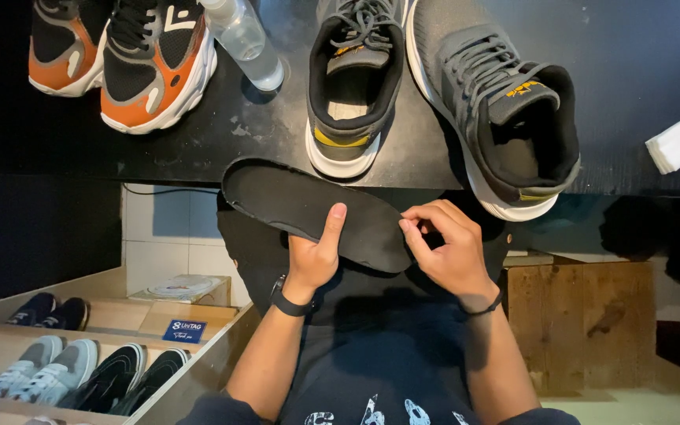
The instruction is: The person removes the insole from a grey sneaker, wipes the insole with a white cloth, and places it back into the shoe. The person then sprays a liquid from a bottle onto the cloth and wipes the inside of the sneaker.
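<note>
A black insole [316, 211] is being pinched by both hands' [312, 256] [446, 248] grips just past the tabletop [261, 142] edge, above a blue sign [183, 330].

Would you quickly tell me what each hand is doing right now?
Left hand: closed on the black insole, thumb on top.
Right hand: pinching the insole's near end with its fingertips.

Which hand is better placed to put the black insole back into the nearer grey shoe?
Probably the left hand. It grips the flat black foam insole at its middle, thumb on top, below the grey laced shoe with yellow trim. The right hand only pinches the insole's end.
</note>
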